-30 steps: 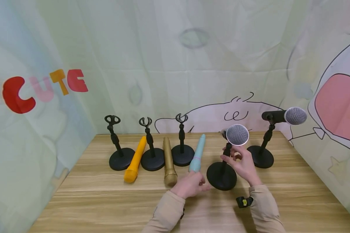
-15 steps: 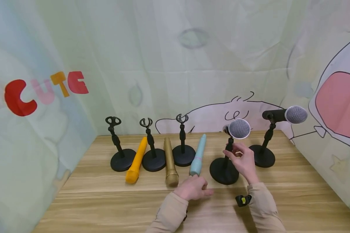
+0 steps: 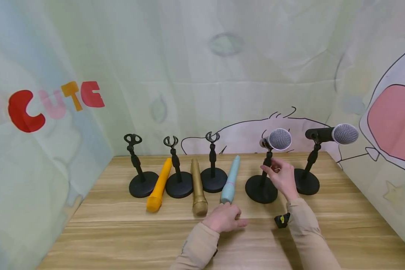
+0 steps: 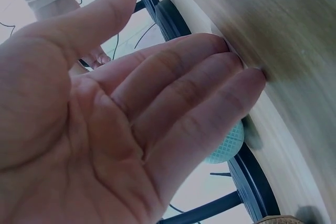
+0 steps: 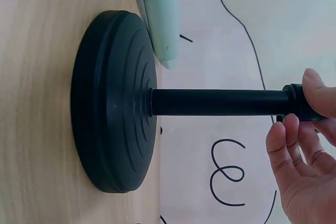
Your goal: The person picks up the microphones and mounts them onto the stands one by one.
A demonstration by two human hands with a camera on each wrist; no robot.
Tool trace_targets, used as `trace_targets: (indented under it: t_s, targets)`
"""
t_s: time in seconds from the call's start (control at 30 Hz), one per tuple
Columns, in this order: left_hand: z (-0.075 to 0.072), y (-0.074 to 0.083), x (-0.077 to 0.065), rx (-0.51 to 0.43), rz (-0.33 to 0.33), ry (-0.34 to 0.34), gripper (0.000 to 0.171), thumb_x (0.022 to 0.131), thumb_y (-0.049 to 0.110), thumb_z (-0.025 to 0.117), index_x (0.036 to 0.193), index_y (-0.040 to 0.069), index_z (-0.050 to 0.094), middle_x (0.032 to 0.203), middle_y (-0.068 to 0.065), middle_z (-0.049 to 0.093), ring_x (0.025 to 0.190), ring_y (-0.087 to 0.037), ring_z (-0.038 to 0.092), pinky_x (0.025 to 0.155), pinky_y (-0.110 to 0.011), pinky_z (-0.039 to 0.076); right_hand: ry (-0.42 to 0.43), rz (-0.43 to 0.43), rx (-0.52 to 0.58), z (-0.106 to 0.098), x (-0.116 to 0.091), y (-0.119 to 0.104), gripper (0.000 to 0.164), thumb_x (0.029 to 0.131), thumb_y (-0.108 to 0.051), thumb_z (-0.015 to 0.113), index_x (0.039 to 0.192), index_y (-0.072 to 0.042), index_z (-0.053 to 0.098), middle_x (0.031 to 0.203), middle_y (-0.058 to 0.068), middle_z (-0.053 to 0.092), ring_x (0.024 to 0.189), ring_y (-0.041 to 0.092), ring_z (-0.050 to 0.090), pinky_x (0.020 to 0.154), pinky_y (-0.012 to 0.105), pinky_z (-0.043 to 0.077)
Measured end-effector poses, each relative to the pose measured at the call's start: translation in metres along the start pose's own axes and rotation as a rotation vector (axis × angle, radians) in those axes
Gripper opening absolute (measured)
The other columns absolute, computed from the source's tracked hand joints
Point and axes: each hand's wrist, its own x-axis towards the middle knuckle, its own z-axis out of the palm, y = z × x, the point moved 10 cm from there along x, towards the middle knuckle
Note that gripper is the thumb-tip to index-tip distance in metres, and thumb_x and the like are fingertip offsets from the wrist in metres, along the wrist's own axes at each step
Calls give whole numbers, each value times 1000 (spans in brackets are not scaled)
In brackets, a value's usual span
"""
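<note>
My right hand pinches the upper post of a black desktop microphone stand, with the thumb on one side and fingertips on the other. A silver-headed microphone sits in the clip on top. In the right wrist view the round base stands level on the table, the thumb and fingers at the post's collar. My left hand holds nothing; its fingers reach down to the tabletop in front of a turquoise microphone, whose head shows behind the fingers in the left wrist view.
Three black stands with bare clips line the back left. Between them lie an orange microphone and a gold one. Another stand, carrying a black microphone, is at the right. A printed curtain surrounds the wooden table.
My right hand has shifted the stand and its microphone back, away from me, and slightly right. The left hand stays close to the turquoise microphone's head, barely moved.
</note>
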Motion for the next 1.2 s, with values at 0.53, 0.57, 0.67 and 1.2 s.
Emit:
trace_targets:
  t_s: [0.53, 0.57, 0.67, 1.2]
  targets:
    - [0, 0, -1, 15, -13, 4, 48, 93, 35, 72, 57, 16, 48, 52, 8, 36, 46, -6, 37, 47, -21, 31, -31, 34, 14, 9, 23, 13, 17, 93, -11, 72, 103, 3, 70, 106, 25, 71, 88, 39, 70, 74, 34, 50]
    - [0, 1, -1, 17, -11, 6, 48, 93, 35, 72, 57, 17, 47, 52, 8, 36, 46, -6, 37, 47, -21, 31, -30, 38, 16, 9, 24, 14, 17, 92, -10, 72, 103, 3, 70, 106, 25, 71, 87, 39, 70, 74, 34, 51]
    - [0, 1, -1, 22, -9, 8, 48, 94, 36, 72, 57, 17, 46, 52, 8, 36, 46, -6, 36, 47, -21, 31, -31, 54, 22, 10, 26, 16, 17, 93, -10, 72, 103, 3, 71, 108, 25, 71, 88, 39, 70, 74, 33, 51]
    - [-1, 1, -2, 46, -7, 16, 47, 94, 36, 72, 59, 16, 48, 53, 8, 35, 47, -6, 36, 47, -21, 31, -38, 114, 35, 10, 30, 23, 23, 95, -10, 69, 113, 4, 69, 118, 27, 67, 96, 41, 69, 78, 35, 54]
